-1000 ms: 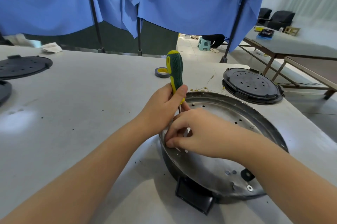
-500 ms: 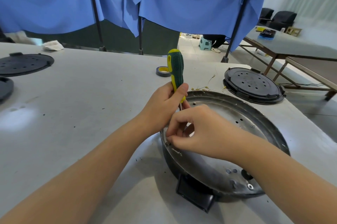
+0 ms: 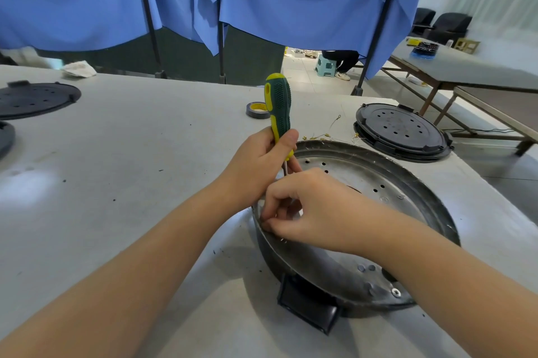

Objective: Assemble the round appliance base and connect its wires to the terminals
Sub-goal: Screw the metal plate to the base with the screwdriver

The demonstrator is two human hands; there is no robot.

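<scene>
left grip (image 3: 256, 159) clamps the upright screwdriver (image 3: 279, 107); beside it, right grip (image 3: 302, 209) pinches something (too small to tell) at the round base (image 3: 407, 183) rim.

Base (image 3: 364, 180) dull scuffed metal; screwdriver (image 3: 278, 101) textured plastic.

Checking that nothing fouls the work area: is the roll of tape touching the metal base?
Apart. The head view shows the tape roll lying on the table beyond the round base, bare tabletop plainly between them.
</scene>
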